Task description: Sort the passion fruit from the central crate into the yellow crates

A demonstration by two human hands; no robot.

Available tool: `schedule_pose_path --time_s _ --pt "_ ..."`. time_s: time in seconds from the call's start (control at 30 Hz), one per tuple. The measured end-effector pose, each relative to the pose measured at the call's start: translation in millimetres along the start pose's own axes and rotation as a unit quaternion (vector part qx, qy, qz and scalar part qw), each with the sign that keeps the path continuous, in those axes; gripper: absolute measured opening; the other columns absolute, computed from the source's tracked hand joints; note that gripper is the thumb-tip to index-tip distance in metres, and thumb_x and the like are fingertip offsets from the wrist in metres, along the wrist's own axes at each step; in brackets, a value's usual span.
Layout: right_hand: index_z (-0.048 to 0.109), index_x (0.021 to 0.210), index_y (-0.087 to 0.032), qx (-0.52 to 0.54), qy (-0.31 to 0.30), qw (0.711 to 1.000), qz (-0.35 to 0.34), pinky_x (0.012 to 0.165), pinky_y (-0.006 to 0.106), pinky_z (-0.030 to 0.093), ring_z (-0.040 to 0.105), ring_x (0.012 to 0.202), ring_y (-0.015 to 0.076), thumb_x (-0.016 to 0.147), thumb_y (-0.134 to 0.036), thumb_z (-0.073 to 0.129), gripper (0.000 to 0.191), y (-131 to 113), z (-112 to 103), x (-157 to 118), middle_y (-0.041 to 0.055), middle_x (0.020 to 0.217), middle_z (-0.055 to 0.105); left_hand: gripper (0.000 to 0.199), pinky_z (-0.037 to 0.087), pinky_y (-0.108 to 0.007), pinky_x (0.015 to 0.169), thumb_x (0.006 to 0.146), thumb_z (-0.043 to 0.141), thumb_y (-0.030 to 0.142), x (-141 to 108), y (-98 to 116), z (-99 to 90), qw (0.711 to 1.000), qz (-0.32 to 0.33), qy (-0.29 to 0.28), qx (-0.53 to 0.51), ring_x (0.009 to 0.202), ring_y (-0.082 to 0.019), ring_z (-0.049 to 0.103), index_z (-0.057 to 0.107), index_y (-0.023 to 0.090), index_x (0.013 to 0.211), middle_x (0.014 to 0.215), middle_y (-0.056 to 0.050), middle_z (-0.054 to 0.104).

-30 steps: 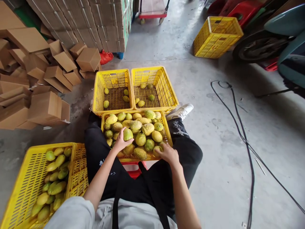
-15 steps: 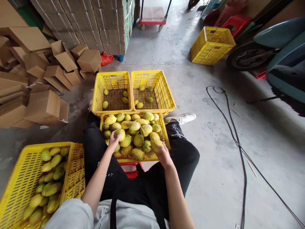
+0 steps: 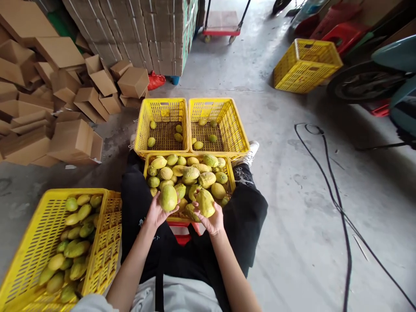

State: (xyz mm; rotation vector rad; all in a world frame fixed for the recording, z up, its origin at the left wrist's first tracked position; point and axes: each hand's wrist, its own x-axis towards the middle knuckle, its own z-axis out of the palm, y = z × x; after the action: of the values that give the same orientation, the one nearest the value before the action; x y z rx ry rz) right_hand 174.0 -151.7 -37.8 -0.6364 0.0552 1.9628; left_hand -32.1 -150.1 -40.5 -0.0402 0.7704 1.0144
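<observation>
Left hand (image 3: 156,214) holding greener fruit (image 3: 168,198), right hand (image 3: 213,220) yellower fruit (image 3: 205,203) over loaded crate (image 3: 231,174) — apparently inspecting; next move likely needing steadiness.

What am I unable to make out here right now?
All in the head view:
Underside of the greener fruit: hidden by the left hand.
Underside of the yellower fruit: hidden by the right hand.
Lower fruits in the middle crate: hidden under upper fruits.
Near end of the left crate: cut off by frame edges.
Scooter: cut off by the right edge.
</observation>
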Motion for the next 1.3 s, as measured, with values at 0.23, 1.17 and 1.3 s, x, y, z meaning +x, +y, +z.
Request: schedule_pose_path --time_s 0.23,1.17,1.3 --pt "0.059 0.115 -0.025 -0.027 -0.047 0.998 0.036 0.04 0.015 0.043 0.059 0.068 0.013 0.064 -0.032 0.073 0.054 14.4 -5.5 7.5 0.005 0.096 0.068 0.05 0.047 -0.026 0.055 0.07 0.064 0.053 13.6 -8.0 -9.4 0.998 0.01 -0.051 -0.019 0.08 -0.02 0.06 0.059 0.019 0.106 0.106 -0.011 0.064" --pt "0.063 0.101 -0.021 -0.007 -0.064 0.998 0.023 0.036 0.016 0.041 0.059 0.065 0.0134 0.064 -0.036 0.072 0.041 7.1 -33.5 18.6 0.0052 0.093 0.067 0.064 0.051 -0.04 0.083 0.069 0.072 0.04 31.6 -17.9 -28.5 0.995 -0.001 -0.072 0.064 0.104 -0.029 0.061 0.052 0.018 0.126 0.113 -0.012 0.065" --pt "0.06 0.111 -0.025 -0.046 -0.061 0.997 0.013 0.038 0.017 0.042 0.061 0.069 0.0151 0.066 -0.032 0.074 0.048 11.3 -33.5 21.5 0.0032 0.096 0.067 0.062 0.051 -0.04 0.081 0.068 0.072 0.04 30.5 -19.3 -22.0 0.994 -0.022 -0.08 0.078 0.098 -0.028 0.063 0.054 0.016 0.122 0.106 -0.013 0.066"
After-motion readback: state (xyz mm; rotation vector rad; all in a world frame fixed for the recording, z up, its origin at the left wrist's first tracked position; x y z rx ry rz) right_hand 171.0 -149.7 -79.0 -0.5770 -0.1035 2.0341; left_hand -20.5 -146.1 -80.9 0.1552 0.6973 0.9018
